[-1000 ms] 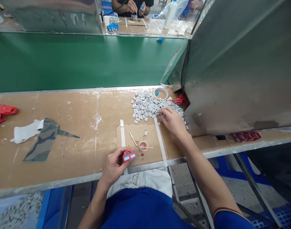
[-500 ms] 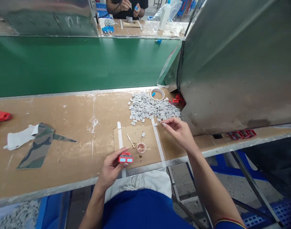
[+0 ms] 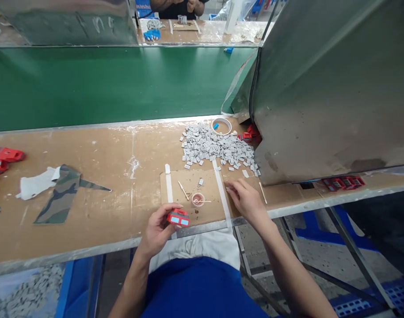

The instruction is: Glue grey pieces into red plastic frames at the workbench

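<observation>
My left hand [image 3: 158, 227] is closed around a small red toy vehicle body [image 3: 178, 217] with two light-blue windows facing me, held above the front edge of the board. My right hand [image 3: 245, 198] is pinched, low over the table just right of the white tape strip [image 3: 223, 198]. A small grey piece shows faintly at its fingertips, mostly hidden. Between the hands, a small cup [image 3: 198, 200] of reddish content has a white stick across it. A cotton swab [image 3: 183, 190] and one loose grey tile [image 3: 201, 181] lie on the cardboard [image 3: 175, 181].
A heap of grey tiles [image 3: 208, 141] lies behind the board, with a tape roll [image 3: 221, 126] at its back. Camouflage cloth [image 3: 59, 198] and red parts [image 3: 6, 154] sit left. A metal panel [image 3: 321, 110] stands right. Across the green belt [image 3: 122, 84], a person's hands show.
My right hand has moved down and toward me from the edge of the tile heap, still pinched. The left hand keeps the red toy vehicle body, now slightly tilted. The view has shifted a little.
</observation>
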The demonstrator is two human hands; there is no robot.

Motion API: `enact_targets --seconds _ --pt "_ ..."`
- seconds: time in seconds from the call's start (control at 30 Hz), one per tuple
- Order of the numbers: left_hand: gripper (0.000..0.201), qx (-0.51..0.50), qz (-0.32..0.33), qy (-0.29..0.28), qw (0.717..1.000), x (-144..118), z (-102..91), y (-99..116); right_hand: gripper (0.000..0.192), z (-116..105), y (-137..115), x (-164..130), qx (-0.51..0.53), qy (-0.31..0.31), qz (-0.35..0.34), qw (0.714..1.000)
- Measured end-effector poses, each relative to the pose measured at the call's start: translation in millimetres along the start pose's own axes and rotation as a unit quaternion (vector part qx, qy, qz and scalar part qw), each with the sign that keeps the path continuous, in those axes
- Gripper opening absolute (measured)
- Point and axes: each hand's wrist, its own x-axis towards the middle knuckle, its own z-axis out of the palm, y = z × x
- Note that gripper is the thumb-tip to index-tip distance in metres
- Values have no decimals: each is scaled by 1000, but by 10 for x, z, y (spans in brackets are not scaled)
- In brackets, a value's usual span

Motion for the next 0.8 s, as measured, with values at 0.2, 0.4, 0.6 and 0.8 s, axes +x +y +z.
enact_targets --seconds 0.2,0.4,0.6,0.8 --pt "46 6 22 -27 999 -6 4 -46 27 32 34 26 7 17 14 1000" --pt "48 -37 -6 -47 998 11 24 -72 25 -211 -308 -102 90 34 39 995" --pt "41 -42 -21 -57 997 -12 22 -103 15 -136 -1164 -304 300 -29 18 953" --pt "41 -6 1 -49 999 -19 -2 -148 11 141 -1371 -261 326 -31 -4 945"
